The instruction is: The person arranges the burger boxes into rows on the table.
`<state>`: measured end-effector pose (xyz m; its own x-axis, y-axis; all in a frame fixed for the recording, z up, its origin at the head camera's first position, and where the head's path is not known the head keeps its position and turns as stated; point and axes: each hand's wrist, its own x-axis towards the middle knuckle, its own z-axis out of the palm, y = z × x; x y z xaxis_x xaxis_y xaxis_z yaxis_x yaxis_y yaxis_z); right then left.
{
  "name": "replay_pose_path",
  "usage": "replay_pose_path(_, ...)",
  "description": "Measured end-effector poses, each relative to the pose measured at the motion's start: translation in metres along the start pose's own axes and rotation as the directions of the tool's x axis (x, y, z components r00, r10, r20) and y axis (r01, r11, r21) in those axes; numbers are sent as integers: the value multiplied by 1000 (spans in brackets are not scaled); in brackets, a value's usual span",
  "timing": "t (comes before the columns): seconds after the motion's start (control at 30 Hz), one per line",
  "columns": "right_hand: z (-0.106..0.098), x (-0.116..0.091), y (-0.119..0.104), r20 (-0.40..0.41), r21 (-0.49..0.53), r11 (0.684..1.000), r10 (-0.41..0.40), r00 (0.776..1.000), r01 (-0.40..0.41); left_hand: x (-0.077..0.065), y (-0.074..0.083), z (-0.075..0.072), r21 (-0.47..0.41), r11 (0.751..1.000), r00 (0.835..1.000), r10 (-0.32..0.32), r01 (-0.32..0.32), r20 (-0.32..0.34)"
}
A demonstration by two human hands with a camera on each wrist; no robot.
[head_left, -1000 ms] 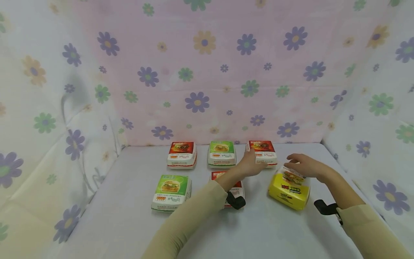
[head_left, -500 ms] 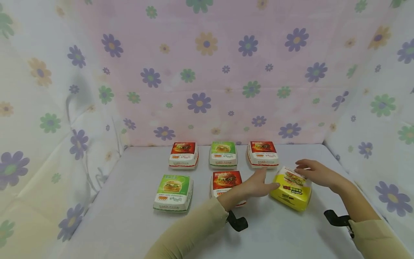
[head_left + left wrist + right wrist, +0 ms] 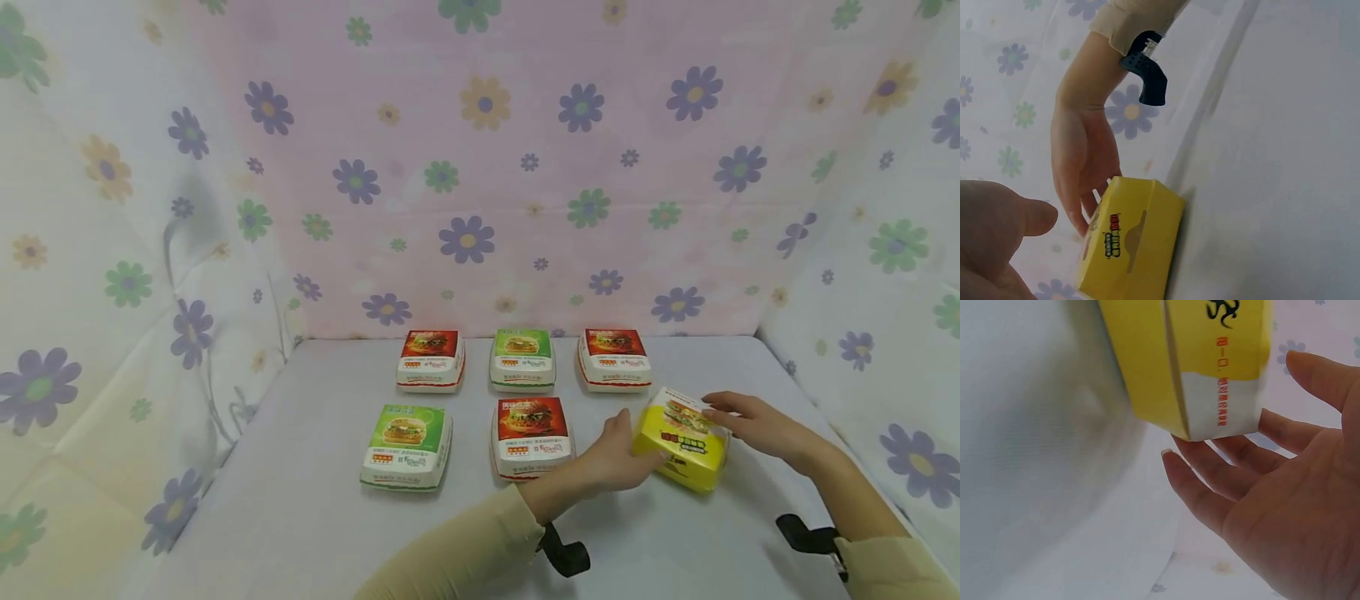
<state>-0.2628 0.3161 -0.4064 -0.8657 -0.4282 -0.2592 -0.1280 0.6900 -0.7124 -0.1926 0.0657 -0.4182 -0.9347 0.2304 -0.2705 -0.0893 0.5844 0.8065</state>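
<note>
A yellow burger box (image 3: 693,468) sits turned at an angle on the right of the table. My left hand (image 3: 624,458) is at its left side, thumb raised and fingers extended toward the lower left corner. On the opposite side, my right hand (image 3: 753,423) reaches over the upper right edge with loosely bent fingers. In the right wrist view, the right hand's fingertips (image 3: 1179,459) are right at the box's white end, with the thumb apart. The left wrist view has my left hand (image 3: 991,244) beside the yellow box (image 3: 1147,250), a gap showing between them.
Behind stand a red-topped burger box (image 3: 431,360), a green one (image 3: 522,360) and another red box (image 3: 613,360). Nearer are a green box (image 3: 406,447) and a red box (image 3: 531,437), close to my left forearm. Flowered cloth (image 3: 480,167) walls the white table (image 3: 300,525).
My left hand has come down from in front of the back right red box to the yellow box's left side. The right hand has lowered slightly along the box's right edge.
</note>
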Motion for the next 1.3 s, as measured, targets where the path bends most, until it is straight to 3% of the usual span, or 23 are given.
replay_pose_path(0.2,3,-2,7,20,66,998,-7,1000,5,5,-10,17,-52,998,997,-28,25,-67)
replay_pose_path(0.6,9,3,16,49,115,993,11,999,-16,31,-15,44,-147,988,980,-63,35,-190)
replay_pose_path(1.0,10,-1,16,43,89,996,14,999,-18,33,-13,47,-159,986,975,-89,57,-204)
replay_pose_path(1.3,10,-18,8,57,-44,998,37,998,-34,33,-9,46,-158,986,969,-97,62,-227)
